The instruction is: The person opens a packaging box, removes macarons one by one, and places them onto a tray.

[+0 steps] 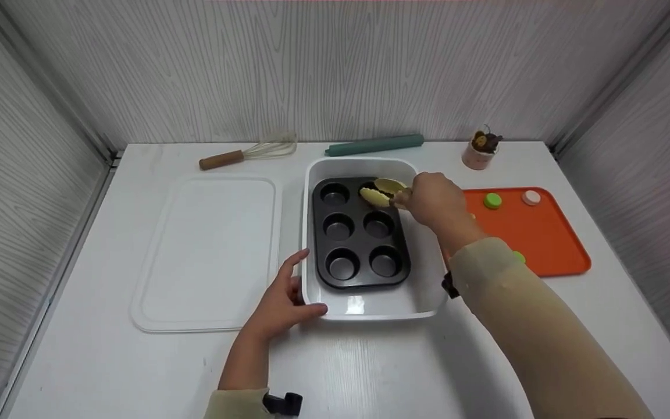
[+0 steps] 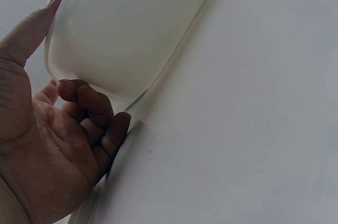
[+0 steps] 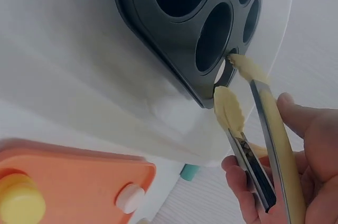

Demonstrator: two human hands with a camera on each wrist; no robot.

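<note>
A dark six-cup muffin tin (image 1: 360, 224) lies inside a white rectangular bin (image 1: 364, 310). My right hand (image 1: 441, 205) grips metal tongs (image 3: 275, 150) with pale yellow tips, which reach over the tin's far right cup. The tips stand apart, and in the right wrist view a small white patch shows in that cup between them; what it is I cannot tell. My left hand (image 1: 281, 299) touches the bin's near left corner, thumb on the front rim and index finger along the left side. Its other fingers curl loosely below the rim in the left wrist view.
Right of the bin lies an orange tray (image 1: 550, 241) with a green disc (image 1: 492, 201), a white disc (image 1: 531, 198) and a yellow round piece (image 3: 22, 203). A translucent lid (image 1: 213, 250) lies left. Behind are a whisk (image 1: 236, 157), green rolling pin (image 1: 376, 145) and small potted plant (image 1: 479, 154).
</note>
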